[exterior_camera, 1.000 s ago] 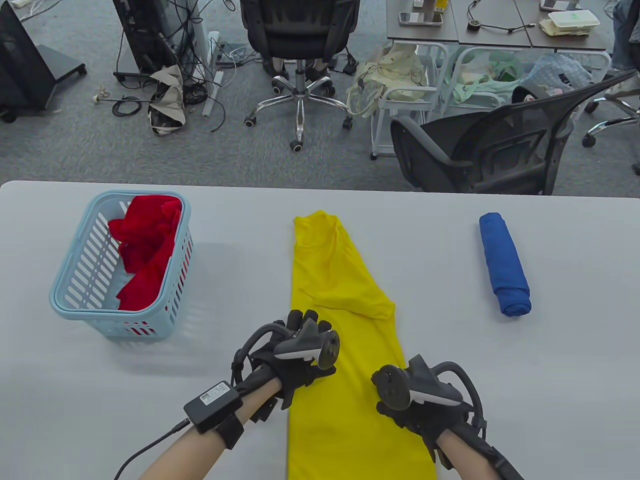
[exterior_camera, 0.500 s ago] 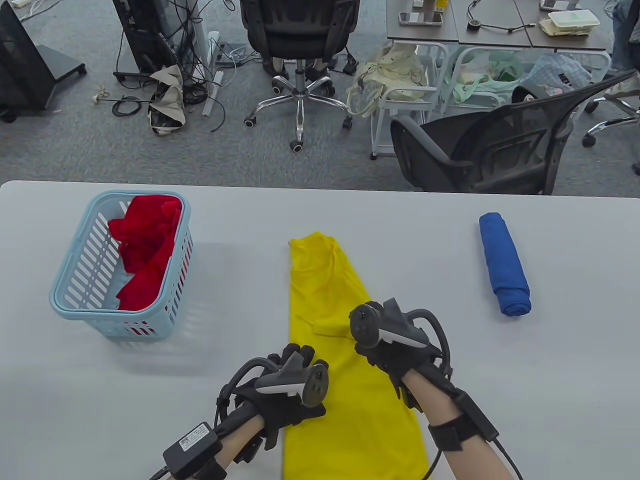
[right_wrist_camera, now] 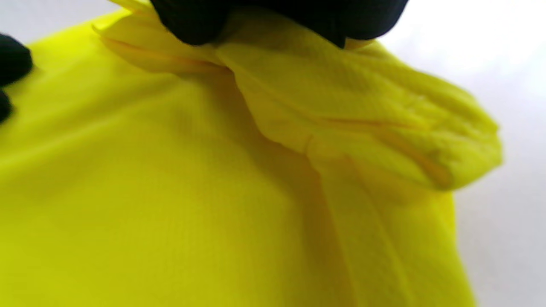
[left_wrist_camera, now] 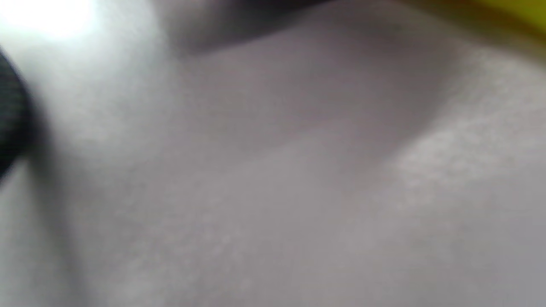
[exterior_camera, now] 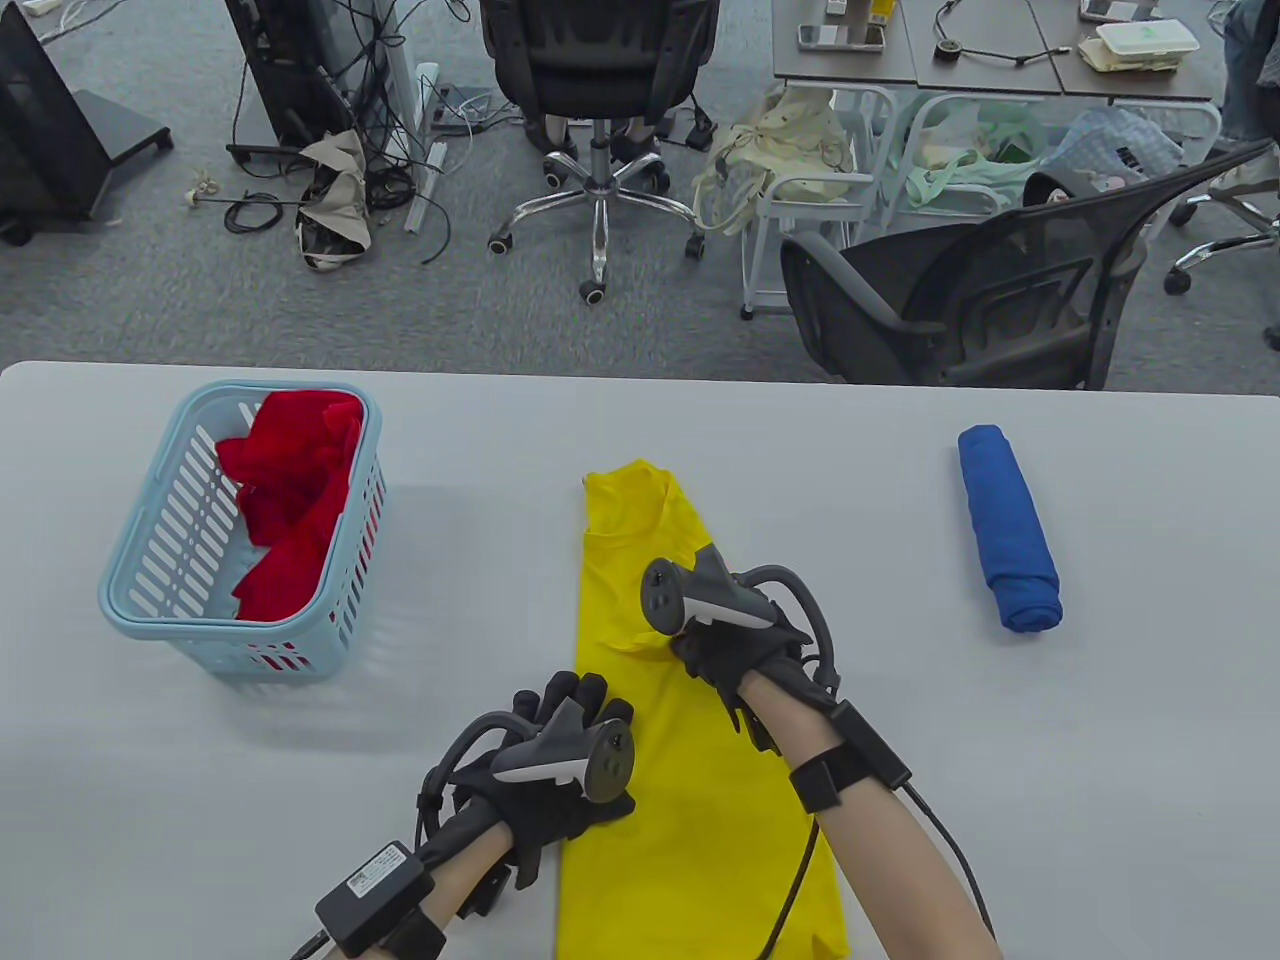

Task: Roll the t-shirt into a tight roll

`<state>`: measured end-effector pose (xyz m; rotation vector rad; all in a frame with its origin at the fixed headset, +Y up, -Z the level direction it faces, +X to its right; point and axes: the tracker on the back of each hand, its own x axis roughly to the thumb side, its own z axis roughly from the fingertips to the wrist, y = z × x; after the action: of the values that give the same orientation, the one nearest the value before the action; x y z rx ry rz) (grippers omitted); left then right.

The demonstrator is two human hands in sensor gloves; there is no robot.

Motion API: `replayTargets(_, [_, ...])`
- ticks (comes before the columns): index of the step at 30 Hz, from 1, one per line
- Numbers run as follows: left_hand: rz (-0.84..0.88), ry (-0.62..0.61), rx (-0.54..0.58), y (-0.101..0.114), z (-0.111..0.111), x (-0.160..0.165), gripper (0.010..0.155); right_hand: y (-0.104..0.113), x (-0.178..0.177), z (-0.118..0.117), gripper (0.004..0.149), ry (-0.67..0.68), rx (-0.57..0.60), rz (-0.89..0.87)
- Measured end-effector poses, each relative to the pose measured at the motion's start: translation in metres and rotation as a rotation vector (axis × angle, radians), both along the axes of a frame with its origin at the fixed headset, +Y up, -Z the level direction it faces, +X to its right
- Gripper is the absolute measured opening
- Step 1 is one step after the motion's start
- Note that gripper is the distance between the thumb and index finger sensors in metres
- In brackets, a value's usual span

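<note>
A yellow t-shirt (exterior_camera: 690,800) lies folded into a long strip on the grey table (exterior_camera: 1050,760), running from the middle to the near edge. My right hand (exterior_camera: 700,650) is over the strip's middle. In the right wrist view its black fingers (right_wrist_camera: 192,17) pinch a bunched fold of the yellow sleeve (right_wrist_camera: 375,128) and hold it over the shirt body. My left hand (exterior_camera: 565,710) rests on the strip's left edge with its fingers stretched out. The left wrist view shows only blurred table and a sliver of yellow shirt (left_wrist_camera: 516,8).
A light blue basket (exterior_camera: 140,590) holding a red garment (exterior_camera: 290,490) stands at the left. A rolled blue shirt (exterior_camera: 1008,530) lies at the right. Office chairs stand beyond the far table edge.
My right hand went from the near right edge up to the sleeve, gripped it and carried it left over the shirt. My left hand slid nearer along the left edge. The shirt shifted nearer.
</note>
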<state>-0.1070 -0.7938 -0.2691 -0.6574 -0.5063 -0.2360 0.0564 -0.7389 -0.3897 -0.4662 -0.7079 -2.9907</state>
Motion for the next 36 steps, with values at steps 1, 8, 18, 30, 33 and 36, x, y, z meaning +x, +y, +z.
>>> replayTargets(1, [-0.001, 0.000, -0.002, 0.000, 0.000, 0.000, 0.084, 0.001, 0.004, -0.001, 0.040, -0.016, -0.025, -0.047])
replayTargets(8, [-0.003, 0.000, -0.009, 0.000, 0.000, 0.000, 0.084, 0.005, 0.018, -0.001, 0.040, -0.048, -0.083, -0.147])
replayTargets(18, [-0.005, -0.002, -0.012, 0.000, 0.000, 0.000, 0.084, 0.003, 0.026, -0.001, 0.037, -0.080, -0.094, -0.162])
replayTargets(30, [-0.009, -0.003, -0.008, 0.000, 0.000, 0.000, 0.084, 0.003, 0.027, 0.001, 0.033, -0.073, -0.081, -0.167])
replayTargets(33, [-0.006, -0.003, -0.009, 0.000, 0.000, 0.000, 0.084, 0.001, 0.024, 0.003, 0.034, -0.064, -0.092, -0.171])
replayTargets(36, [-0.006, -0.001, -0.009, 0.000, 0.000, 0.000, 0.084, 0.002, 0.021, 0.006, 0.035, -0.042, -0.075, -0.138])
